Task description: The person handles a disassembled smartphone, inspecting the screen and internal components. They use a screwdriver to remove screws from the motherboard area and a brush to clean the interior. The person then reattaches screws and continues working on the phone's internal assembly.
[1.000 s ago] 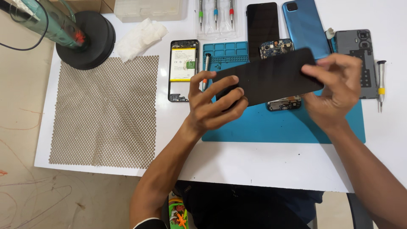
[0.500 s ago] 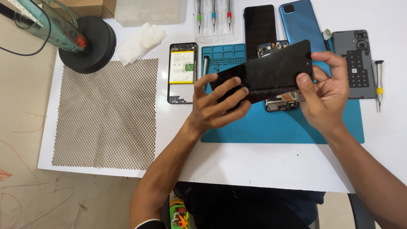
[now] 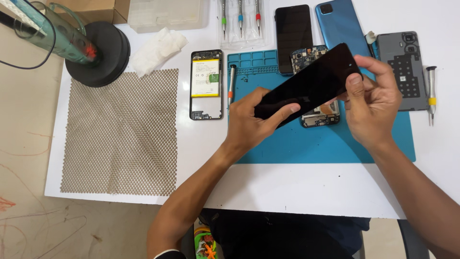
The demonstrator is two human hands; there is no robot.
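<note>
While I hold the black phone screen panel [image 3: 309,86] tilted above the blue repair mat [image 3: 335,144], my left hand [image 3: 251,122] is closed on its lower end and my right hand [image 3: 371,108] pinches its upper corner. Already apart: opened phone frame with battery [image 3: 206,84], centre left; blue back cover [image 3: 338,24], top right. Beneath the panel lies a circuit-board assembly [image 3: 316,117], probably awaiting refitting.

The black screen panel [image 3: 309,85] hides most of the opened phone [image 3: 314,86] beneath it (only circuit-board ends show); the blue back cover [image 3: 338,24] is cut off at the top edge.
</note>
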